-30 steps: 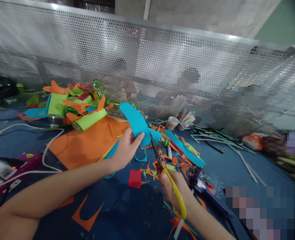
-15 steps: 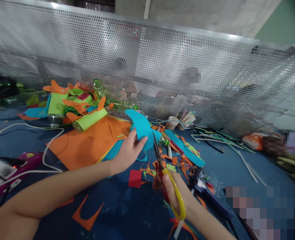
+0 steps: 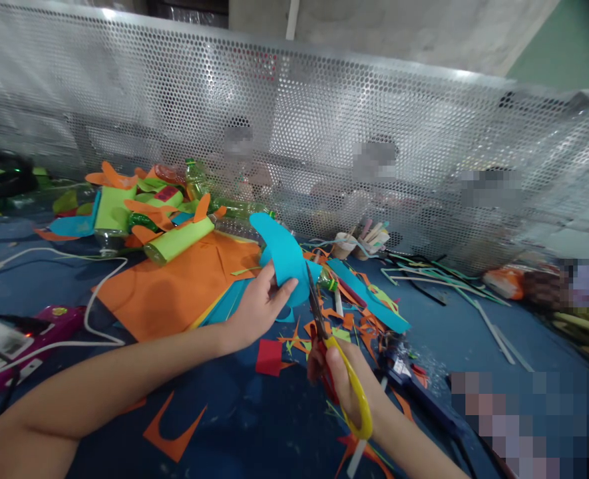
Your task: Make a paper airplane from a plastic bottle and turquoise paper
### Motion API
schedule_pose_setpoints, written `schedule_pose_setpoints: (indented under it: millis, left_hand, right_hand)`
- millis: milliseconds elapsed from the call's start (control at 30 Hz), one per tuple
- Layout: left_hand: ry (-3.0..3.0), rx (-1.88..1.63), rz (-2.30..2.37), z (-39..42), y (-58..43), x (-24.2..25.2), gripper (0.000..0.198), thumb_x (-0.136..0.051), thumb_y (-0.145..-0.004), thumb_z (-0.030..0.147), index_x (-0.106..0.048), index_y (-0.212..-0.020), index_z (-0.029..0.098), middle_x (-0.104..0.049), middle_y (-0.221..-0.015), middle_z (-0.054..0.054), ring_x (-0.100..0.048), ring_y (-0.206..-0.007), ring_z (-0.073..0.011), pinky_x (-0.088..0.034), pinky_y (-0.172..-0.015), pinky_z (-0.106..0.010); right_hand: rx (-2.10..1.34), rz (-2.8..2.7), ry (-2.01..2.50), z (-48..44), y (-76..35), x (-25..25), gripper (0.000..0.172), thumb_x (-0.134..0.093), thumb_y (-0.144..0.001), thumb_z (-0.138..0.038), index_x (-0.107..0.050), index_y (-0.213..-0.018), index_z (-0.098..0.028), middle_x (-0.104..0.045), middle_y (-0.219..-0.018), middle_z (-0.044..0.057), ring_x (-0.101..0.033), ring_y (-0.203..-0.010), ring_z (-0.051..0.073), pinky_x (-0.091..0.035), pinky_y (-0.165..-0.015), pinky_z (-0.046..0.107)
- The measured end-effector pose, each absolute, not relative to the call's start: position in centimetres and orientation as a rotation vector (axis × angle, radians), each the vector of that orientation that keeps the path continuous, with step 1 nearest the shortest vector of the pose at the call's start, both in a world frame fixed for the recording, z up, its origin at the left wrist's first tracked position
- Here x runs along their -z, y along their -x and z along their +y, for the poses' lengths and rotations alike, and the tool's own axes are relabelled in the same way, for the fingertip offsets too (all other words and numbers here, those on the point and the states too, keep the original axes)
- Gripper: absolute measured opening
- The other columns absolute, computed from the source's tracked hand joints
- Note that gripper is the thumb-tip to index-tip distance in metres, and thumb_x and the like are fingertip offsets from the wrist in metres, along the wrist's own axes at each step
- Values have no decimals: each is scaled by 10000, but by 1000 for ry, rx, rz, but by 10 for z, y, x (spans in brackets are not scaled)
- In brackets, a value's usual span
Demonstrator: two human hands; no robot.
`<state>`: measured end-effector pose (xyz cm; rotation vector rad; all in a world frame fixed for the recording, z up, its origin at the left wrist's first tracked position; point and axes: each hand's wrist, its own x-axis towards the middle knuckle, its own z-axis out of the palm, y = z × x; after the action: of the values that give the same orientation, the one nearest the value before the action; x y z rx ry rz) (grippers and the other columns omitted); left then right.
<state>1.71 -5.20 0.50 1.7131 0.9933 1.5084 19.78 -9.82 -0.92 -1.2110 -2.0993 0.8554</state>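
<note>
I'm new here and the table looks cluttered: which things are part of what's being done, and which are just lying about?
In use:
blue paper, in the left hand
yellow-handled scissors, in the right hand

Apparently just lying about:
red paper square
U-shaped orange offcut
white cable

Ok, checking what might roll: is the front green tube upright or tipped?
Tipped: the green tube lies on its side, its length running along the orange paper.

"What runs along the worktop's (image 3: 234, 426) far edge?"
"A perforated metal screen (image 3: 304, 120), small cups (image 3: 343, 247) and sticks (image 3: 375, 235) before it."
"By the left edge?"
"A magenta device (image 3: 64, 317) and white cable (image 3: 74, 343)."
</note>
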Motion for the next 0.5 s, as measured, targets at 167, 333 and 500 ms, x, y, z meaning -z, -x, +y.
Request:
schedule_pose_setpoints:
  millis: [167,333,500]
  left_hand:
    - [-1693,-1494,1022,-54,-18,-4,202,-475,-889,388,-483,-917,188,-553,-724,3,-548,-676,-145,-463,-721,-268]
    - [-1695,-1498,1022,-54,-18,-4,204,-470,-894,382,-492,-950,187,-537,-710,8,-549,-692,-147,-461,-712,-267]
    - [-1719,-1506,1023,-53,-17,-3,232,-468,-899,365,-505,-1032,179,-533,-726,-1,-570,-827,-183,-460,-721,-276]
  right_hand:
    - [-908,-1977,1299,-100,-197,16,566,-181,-861,-670,-395,-582,-227,-455,-453,-3,-423,-394,122,-321,-398,249]
    - [-932,-1936,1308,-102,-194,18,553,-193,-869,-650,-376,-556,-232,-410,-420,-20,-367,-363,109,-282,-360,239]
    - [-899,-1897,1353,-104,-193,19,544,-207,-880,-625,-386,-551,-231,-395,-417,-24,-378,-376,114,-287,-364,234]
